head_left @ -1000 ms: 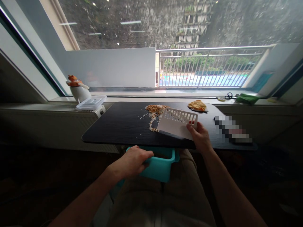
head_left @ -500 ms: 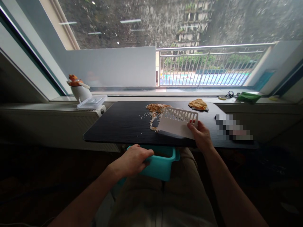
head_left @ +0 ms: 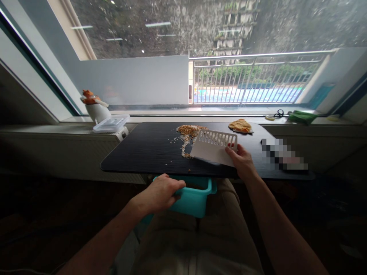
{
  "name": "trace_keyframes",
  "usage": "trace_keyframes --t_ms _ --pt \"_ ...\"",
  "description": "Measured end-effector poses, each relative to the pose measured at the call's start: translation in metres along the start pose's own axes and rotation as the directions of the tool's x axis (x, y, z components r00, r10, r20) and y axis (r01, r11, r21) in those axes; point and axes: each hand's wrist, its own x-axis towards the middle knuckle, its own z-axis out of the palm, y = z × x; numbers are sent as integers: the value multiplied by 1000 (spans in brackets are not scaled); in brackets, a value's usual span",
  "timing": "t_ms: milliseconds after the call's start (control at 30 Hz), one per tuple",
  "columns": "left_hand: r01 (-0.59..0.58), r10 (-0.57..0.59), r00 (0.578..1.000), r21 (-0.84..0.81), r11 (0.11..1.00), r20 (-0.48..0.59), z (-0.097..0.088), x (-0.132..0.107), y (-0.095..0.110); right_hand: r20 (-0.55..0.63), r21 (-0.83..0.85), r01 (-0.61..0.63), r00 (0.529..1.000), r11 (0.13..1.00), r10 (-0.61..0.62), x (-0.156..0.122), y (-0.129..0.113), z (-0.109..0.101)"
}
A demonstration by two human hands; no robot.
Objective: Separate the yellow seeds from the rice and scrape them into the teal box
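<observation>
While fingers point(head_left: 231, 151) hold scoop point(head_left: 210, 151), new grain point(head_left: 189, 170) on table point(head_left: 137, 152)

daylight from a wide window point(head_left: 157, 42) falls on a pale sill point(head_left: 160, 119) and a black table point(head_left: 137, 149), with a ribbed radiator point(head_left: 71, 151) at the left, a metal railing point(head_left: 252, 78) outside, and the floor point(head_left: 43, 202) below in deep shadow.

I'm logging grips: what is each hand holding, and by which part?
The right hand holds the sheet by its right end; the left hand, the bin by its rim.
</observation>
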Motion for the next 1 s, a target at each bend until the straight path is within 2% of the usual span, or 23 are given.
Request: trace_keyframes --t_ms 400,600,767,1000 --pt "4 -4 1000 -11 1000 -2 2 1 -2 19 51 -40 999 998 40 1 -1 -1" --pt "3 -3 1000 -20 1000 -4 3 1 -4 11 46 -43 999 998 43 8 -1 6" --pt "3 -3 1000 -30 1000 0 1 -1 -4 74 27 -48 996 998 46 7 -1 11" --pt "12 -11 1000 -38 999 10 0 -2 -5 193 -11 -69 979 998 70 -5 -10 5"
